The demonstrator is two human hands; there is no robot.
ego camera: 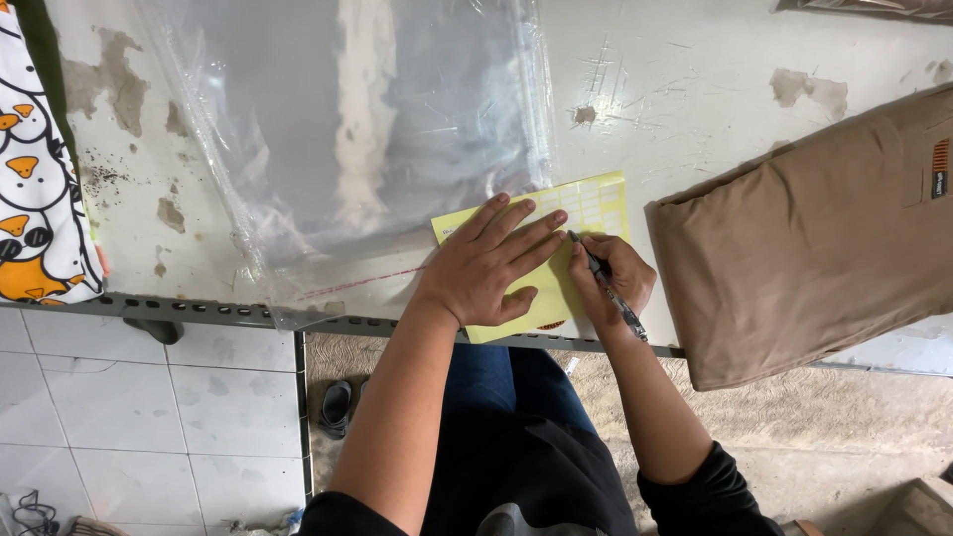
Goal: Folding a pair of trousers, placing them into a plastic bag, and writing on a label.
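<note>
While the left hand (486, 266) lies flat with its fingers spread and pressed down on a yellow label sheet (586, 208), the right hand (613, 278) is curled closed around a pen (608, 286) whose tip meets the sheet just beside the left fingertips. That sheet rests at the near edge of a worn white table (685, 89), its lower corner reaching the metal rim, with its far end showing rows of small pale labels. It looks thin, light and limp, the sort of paper that would skid or buckle under a pen stroke, so a flat palm bearing down close to the writing point seems the sound way to hold it; lifting it would probably go best by pinching a free corner. A large clear plastic bag (367, 129) lies just left of the sheet, touching or slightly overlapping its edge, glossy and likely slippery. To the right, apart from the hands, sits a folded tan garment (814, 248), soft and bulky. A cloth with a cartoon bird print (30, 179) hangs over the table's far left end.
</note>
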